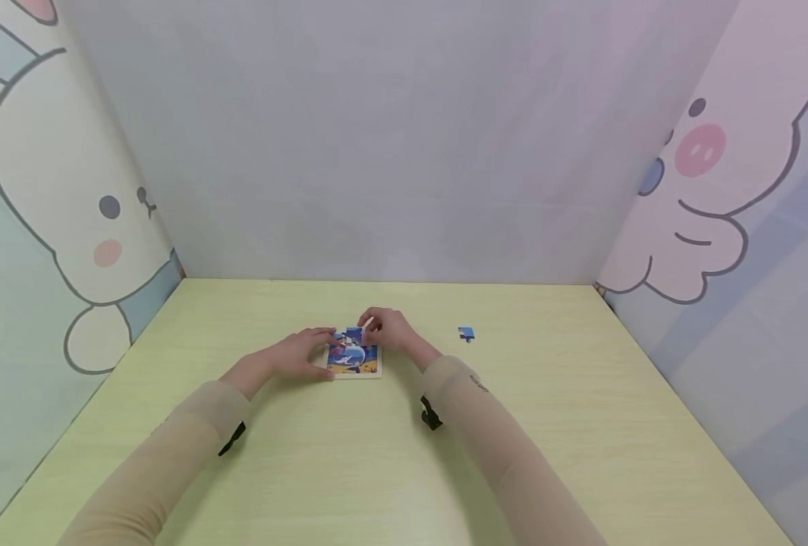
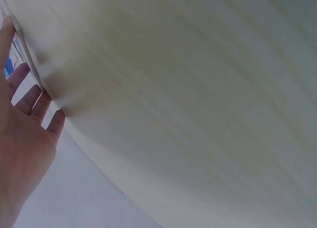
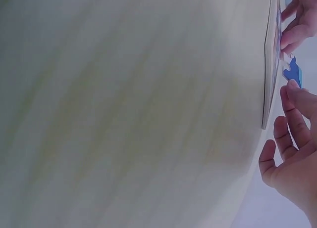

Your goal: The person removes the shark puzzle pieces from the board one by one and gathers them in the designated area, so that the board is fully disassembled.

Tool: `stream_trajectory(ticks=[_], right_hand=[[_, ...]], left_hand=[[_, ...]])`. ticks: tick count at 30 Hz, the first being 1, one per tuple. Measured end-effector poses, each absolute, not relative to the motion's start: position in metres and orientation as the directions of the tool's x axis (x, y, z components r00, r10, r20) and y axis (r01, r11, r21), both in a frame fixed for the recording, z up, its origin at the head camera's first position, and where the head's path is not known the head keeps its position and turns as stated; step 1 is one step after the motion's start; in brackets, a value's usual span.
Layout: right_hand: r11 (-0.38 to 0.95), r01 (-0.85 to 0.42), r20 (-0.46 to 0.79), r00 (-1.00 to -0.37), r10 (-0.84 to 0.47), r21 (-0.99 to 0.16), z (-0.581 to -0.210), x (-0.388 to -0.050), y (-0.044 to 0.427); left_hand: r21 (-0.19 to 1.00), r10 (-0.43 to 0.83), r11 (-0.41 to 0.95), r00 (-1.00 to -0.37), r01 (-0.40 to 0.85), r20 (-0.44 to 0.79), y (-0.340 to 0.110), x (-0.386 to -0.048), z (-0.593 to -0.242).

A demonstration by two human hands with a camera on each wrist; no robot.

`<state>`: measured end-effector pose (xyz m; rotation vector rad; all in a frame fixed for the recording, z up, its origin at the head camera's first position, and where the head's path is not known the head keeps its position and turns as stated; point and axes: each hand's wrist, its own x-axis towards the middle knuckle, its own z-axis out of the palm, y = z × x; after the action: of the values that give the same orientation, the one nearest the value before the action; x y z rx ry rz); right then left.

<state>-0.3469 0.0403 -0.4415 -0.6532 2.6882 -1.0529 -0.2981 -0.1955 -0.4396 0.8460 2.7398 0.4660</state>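
Observation:
A square jigsaw puzzle [image 1: 352, 362] in a pale frame lies on the table, showing a blue and white sea animal over yellow sand. At its left side my left hand [image 1: 296, 354] rests, thumb at the near left corner and fingers reaching over the upper left part. The left wrist view shows that hand's fingers [image 2: 38, 107] fairly straight along the frame's edge. Over the puzzle's upper right, my right hand [image 1: 391, 331] pinches a blue puzzle piece [image 3: 293, 71] between thumb and index finger. The piece is tilted above the frame, its other fingers loosely bent.
One loose blue puzzle piece [image 1: 466, 333] lies on the table to the right of the right hand. The pale yellow table [image 1: 547, 425] runs back to a plain curtain [image 1: 390, 152]. Cartoon-printed curtains [image 1: 738, 318] stand at both sides.

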Motion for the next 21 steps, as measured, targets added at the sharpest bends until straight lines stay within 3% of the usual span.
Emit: stream_trajectory(ticks=[14,21], right_hand=[[0.627,-0.427,0.027,-0.839,-0.543,-0.652,-0.426,-0.350,0.063],[0.647,-0.425,0.034,-0.850,-0.526,-0.633,-0.414,-0.348,0.081]], left_hand=[[0.369,0.561,0.794,-0.816,0.483,-0.139,-0.195,-0.298,-0.441],[0.364,0.557,0.798,-0.818,0.480,-0.145,-0.194,-0.297,-0.439]])
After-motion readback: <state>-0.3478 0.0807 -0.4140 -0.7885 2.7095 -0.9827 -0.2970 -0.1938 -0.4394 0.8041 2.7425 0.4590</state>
